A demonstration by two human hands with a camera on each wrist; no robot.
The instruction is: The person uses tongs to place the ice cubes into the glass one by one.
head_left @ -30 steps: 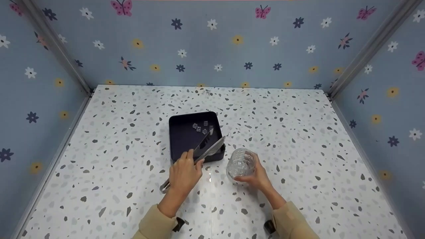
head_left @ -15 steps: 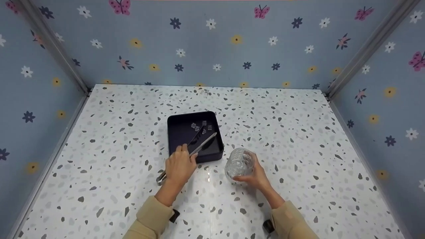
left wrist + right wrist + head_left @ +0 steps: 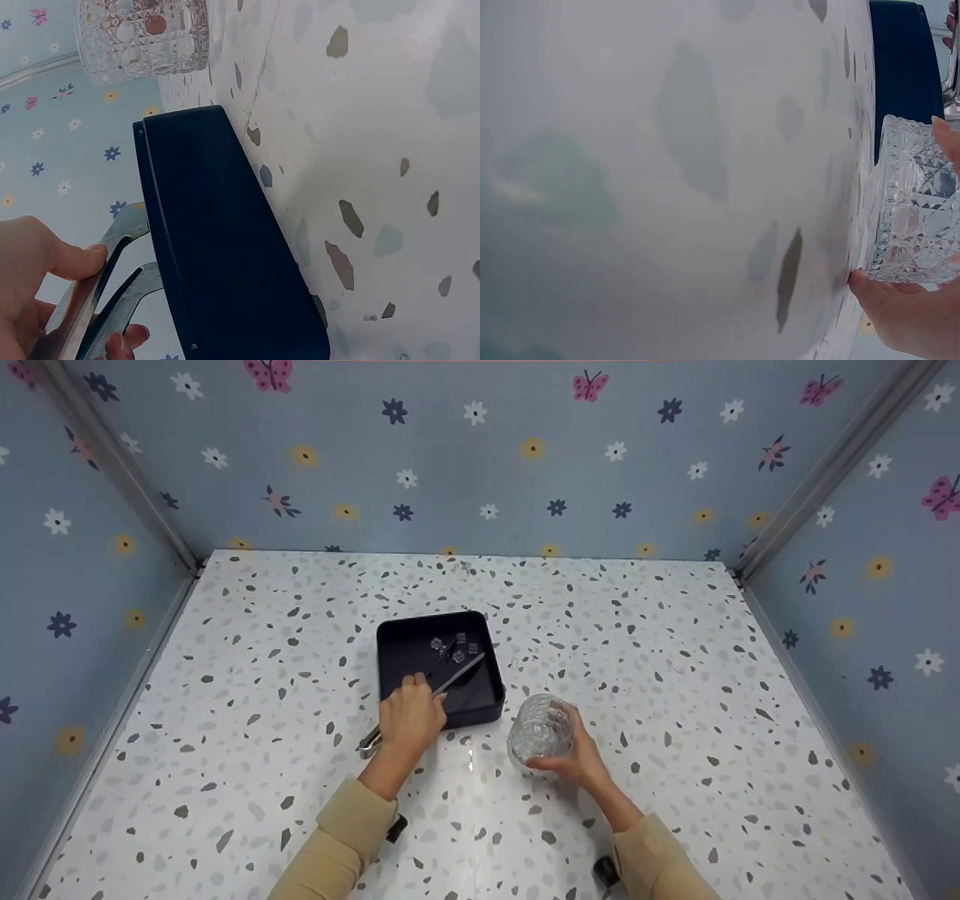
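My left hand (image 3: 411, 716) grips metal tongs (image 3: 459, 674) over a dark square tray (image 3: 476, 715). The arms of the tongs stand apart, their tips low among several small clear cubes (image 3: 460, 637) at the tray's far right. In the left wrist view, thumb and fingers press on the tongs (image 3: 129, 222) from both sides, above the tray's wall (image 3: 217, 247). To the right of the tray, my right hand (image 3: 581, 757) holds a clear patterned glass (image 3: 537, 735) around its side. The right wrist view shows that glass (image 3: 915, 202) close up; whether anything lies inside cannot be told.
A white speckled tabletop (image 3: 660, 660) carries the tray and glass. Blue flowered panels (image 3: 480, 450) wall it in at the back and both sides, with metal posts (image 3: 124, 457) at the corners.
My left hand has moved forward with the tongs, and the tips have shifted left, in over the cubes. The right hand and glass have stayed in place.
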